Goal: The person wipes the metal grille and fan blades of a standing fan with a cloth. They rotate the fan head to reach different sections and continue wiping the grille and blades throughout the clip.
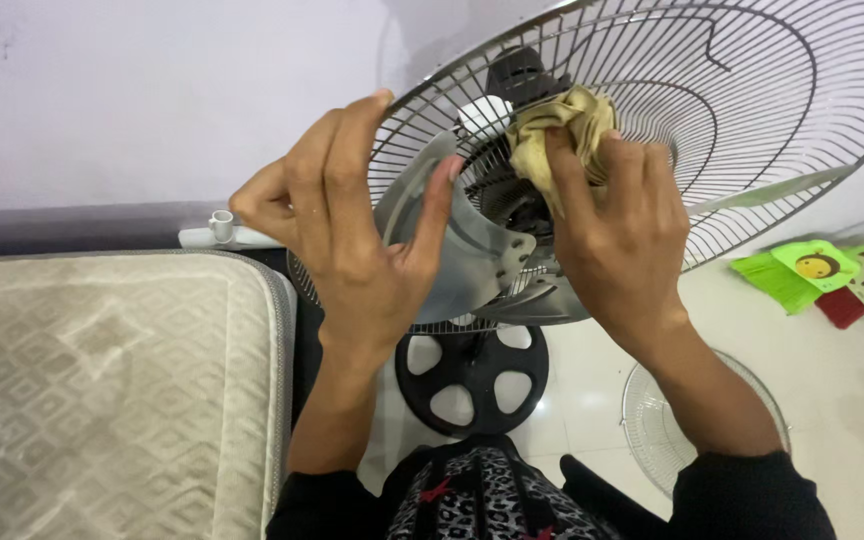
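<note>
Wiping is in hand: the right hand (624, 235) is clenched on a crumpled tan cloth (562, 135), pressed to the hub of the standing fan's silvery blades (452, 250), inside the rear round wire grille (752, 120). The left hand (352, 215), fingers spread, steadies a blade at the left. Next likely calls for turning the blades to an unwiped face

The only label in view is a small card (818, 264) on the green broom head (777, 280), which lies on the pale floor at the right edge, below the rim of the fan's wire guard (752, 90). The card is roughly square with rounded corners, light green, and carries a round yellow-and-brown cartoon figure at its middle. Its lettering is too small to make out. No packages, signs or screens show.
</note>
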